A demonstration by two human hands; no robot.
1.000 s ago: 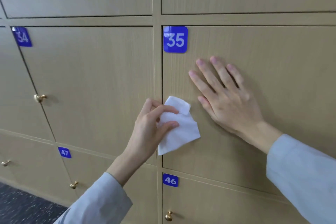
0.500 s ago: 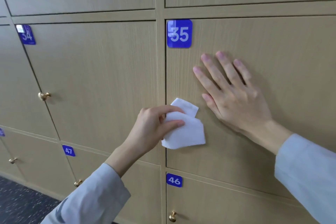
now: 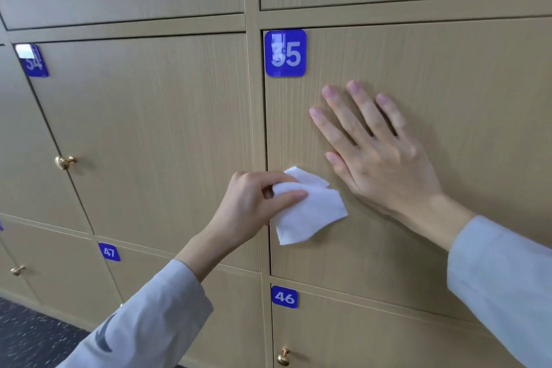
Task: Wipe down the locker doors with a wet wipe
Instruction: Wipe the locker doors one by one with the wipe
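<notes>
My left hand [image 3: 254,206] pinches a folded white wet wipe [image 3: 310,212] between thumb and fingers, against the lower left part of locker door 35 [image 3: 433,75]. My right hand [image 3: 376,152] lies flat on the same door with fingers straight and spread, just right of the wipe. A blue plate with the number 35 [image 3: 285,52] marks the door's top left corner. The neighbouring door 34 [image 3: 149,128] is to the left.
Brass knobs stick out on door 34 [image 3: 64,162] and on door 46 [image 3: 283,357] below. Blue plates read 47 [image 3: 109,251] and 46 [image 3: 284,297]. Dark speckled floor [image 3: 27,334] shows at the bottom left.
My left hand has carried the wipe a little to the right, from the frame strip onto door 35. The right hand stays flat on the door.
</notes>
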